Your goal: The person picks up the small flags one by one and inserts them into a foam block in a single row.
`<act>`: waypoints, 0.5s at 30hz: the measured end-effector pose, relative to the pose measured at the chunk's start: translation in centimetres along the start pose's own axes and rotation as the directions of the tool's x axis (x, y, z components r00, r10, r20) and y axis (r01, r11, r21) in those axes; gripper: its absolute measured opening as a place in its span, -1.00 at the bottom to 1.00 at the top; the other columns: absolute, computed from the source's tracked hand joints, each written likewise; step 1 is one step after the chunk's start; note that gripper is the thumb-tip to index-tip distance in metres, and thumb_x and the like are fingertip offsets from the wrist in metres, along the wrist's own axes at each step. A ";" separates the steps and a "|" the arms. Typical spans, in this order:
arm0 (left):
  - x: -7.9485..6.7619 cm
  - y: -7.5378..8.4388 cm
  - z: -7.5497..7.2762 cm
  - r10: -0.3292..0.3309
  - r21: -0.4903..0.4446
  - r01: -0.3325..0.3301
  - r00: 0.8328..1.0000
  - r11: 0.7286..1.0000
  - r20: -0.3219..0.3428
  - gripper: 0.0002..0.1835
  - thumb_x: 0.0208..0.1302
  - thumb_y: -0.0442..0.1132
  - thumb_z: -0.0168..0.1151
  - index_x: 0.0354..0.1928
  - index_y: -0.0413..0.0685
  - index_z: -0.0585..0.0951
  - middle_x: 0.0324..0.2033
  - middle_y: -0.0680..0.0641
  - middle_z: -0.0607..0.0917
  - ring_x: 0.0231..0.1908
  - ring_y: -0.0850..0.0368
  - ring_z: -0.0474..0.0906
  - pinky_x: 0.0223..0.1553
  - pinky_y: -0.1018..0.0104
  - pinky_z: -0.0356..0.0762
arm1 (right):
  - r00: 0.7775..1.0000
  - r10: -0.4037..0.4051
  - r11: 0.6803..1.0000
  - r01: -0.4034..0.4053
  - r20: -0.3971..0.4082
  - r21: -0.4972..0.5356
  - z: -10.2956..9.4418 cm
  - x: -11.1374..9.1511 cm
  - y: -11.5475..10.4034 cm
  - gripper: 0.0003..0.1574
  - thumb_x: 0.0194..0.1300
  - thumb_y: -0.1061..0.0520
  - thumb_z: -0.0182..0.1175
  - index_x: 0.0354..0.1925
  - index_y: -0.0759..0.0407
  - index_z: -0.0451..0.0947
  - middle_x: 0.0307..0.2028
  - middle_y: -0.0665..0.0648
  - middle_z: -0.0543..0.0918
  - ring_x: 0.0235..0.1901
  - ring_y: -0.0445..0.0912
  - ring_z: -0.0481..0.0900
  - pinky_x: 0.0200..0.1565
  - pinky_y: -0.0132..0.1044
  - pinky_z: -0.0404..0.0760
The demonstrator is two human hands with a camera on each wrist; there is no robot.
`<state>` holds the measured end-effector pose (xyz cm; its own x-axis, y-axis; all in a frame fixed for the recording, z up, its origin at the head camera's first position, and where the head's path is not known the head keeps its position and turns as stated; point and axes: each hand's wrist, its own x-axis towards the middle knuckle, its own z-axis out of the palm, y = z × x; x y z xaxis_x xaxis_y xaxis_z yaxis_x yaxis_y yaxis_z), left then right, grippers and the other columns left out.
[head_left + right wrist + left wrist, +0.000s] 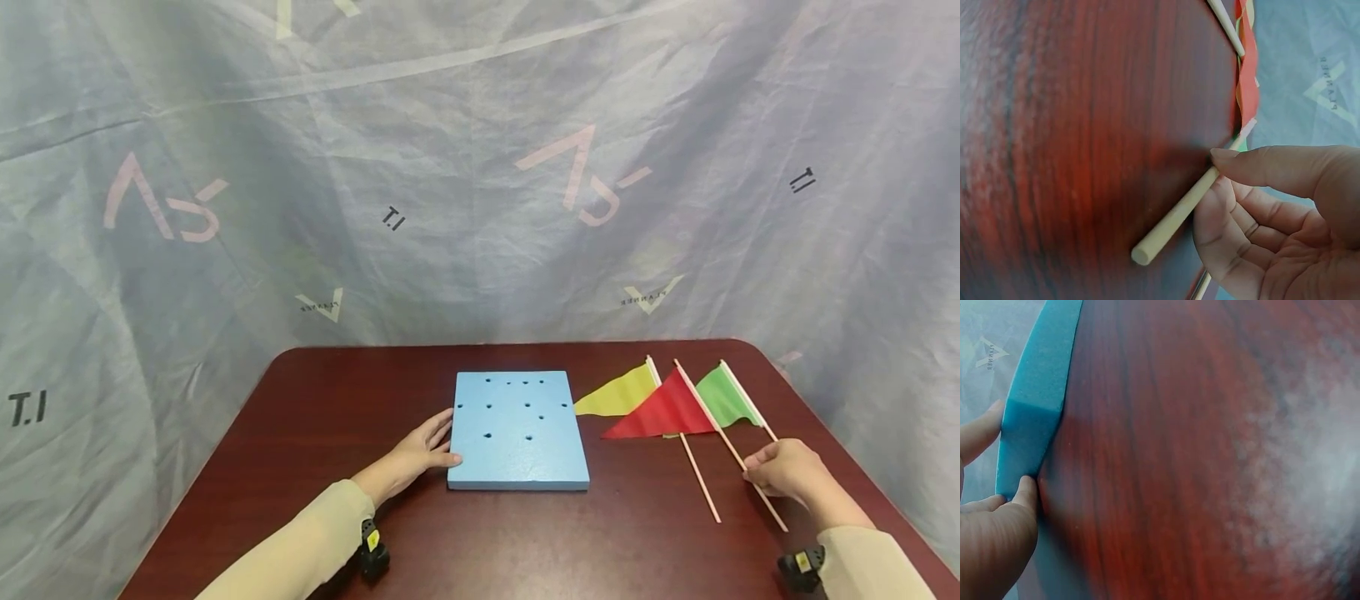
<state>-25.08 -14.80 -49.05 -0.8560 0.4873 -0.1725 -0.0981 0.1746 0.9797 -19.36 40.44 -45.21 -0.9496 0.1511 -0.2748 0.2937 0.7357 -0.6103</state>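
My left hand holds the left edge of a light blue board with small holes in its top. Its thumb lies over the near left part, and the other fingers are along the side. The left wrist view shows digits at the side of the board. My right hand pinches the wooden stick of a red pennant flag. Thumb and forefinger meet round the stick near its lower end. Beside it lie a green flag, its stick partly behind the hand, and a yellow flag, partly covered by the red one.
The board and flags are on a dark red-brown wooden table with rounded far corners. A grey printed cloth hangs behind and round the sides. Black wrist cameras sit at both cuffs.
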 end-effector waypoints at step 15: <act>0.0 -0.3 -0.1 -0.012 0.010 0.012 1.000 1.000 0.011 0.04 0.19 -0.17 0.40 0.54 0.01 -0.09 0.53 -0.20 -0.10 0.48 -0.19 -0.04 0.44 -0.07 0.09 | 0.992 -0.045 0.975 0.017 0.120 0.221 -0.3 0.6 1.0 -0.77 0.23 0.35 0.20 -0.24 0.59 0.60 -0.49 -0.01 0.68 -0.51 -0.24 0.57 -0.40 -0.35 0.70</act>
<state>-25.11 -14.93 -49.31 -0.8489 0.4950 -0.1853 -0.1032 0.1886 0.9766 -19.63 41.47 -45.79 -0.9417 0.0378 -0.3343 0.2943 0.5739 -0.7642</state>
